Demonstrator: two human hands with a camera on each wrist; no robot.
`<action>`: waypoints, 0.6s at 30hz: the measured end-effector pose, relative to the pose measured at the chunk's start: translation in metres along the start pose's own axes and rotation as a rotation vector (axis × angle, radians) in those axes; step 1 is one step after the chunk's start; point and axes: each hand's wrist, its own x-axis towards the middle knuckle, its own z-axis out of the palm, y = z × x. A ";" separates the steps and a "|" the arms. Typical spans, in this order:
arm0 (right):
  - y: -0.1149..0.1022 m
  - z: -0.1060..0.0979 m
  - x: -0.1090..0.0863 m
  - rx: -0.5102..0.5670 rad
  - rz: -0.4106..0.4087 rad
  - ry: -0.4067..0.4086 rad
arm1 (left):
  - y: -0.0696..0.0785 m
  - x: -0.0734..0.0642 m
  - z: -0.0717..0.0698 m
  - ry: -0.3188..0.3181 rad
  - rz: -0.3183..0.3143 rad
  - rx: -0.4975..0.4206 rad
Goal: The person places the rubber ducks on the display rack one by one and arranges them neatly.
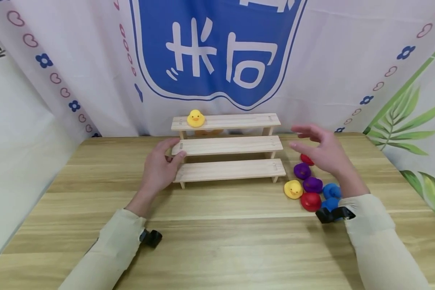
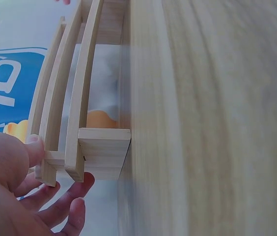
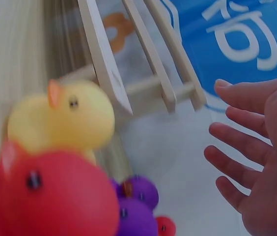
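A three-tier wooden display stand stands on the table against the backdrop. My left hand grips its left end, the thumb on the middle plank and the fingers curled about the plank ends. A yellow rubber duck sits at the left of the top tier. Off the stand's right end, my right hand hovers with fingers spread and nothing in it. Below it on the table are a yellow duck, a red duck, purple ducks, blue ducks and another red one, partly hidden.
The wood-grain table reaches back to a white cloth backdrop with a blue emblem. Black wrist cameras sit at both cuffs; the right one is just above the blue ducks. Behind the stand an orange shape shows on the cloth.
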 end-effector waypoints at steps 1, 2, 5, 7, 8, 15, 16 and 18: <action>0.004 -0.002 0.000 -0.003 0.006 0.002 | 0.000 0.000 0.000 0.000 0.001 0.001; 0.009 -0.004 0.000 -0.006 0.012 0.001 | 0.001 0.000 0.000 0.001 0.001 0.001; 0.021 -0.010 0.000 0.000 0.017 -0.008 | 0.001 0.001 0.000 0.002 -0.002 0.003; 0.028 -0.014 0.000 -0.002 0.018 -0.017 | 0.001 0.001 0.000 -0.001 -0.004 0.003; 0.031 -0.015 0.001 -0.010 0.024 -0.024 | 0.001 0.001 0.000 -0.002 -0.005 0.002; 0.048 -0.022 -0.001 -0.029 0.069 -0.054 | 0.001 0.000 -0.001 -0.005 -0.016 0.004; 0.050 -0.022 -0.001 -0.033 0.079 -0.056 | 0.001 0.000 -0.001 -0.005 -0.017 0.005; 0.054 -0.023 -0.001 -0.032 0.103 -0.063 | 0.000 0.000 -0.001 -0.005 -0.015 0.005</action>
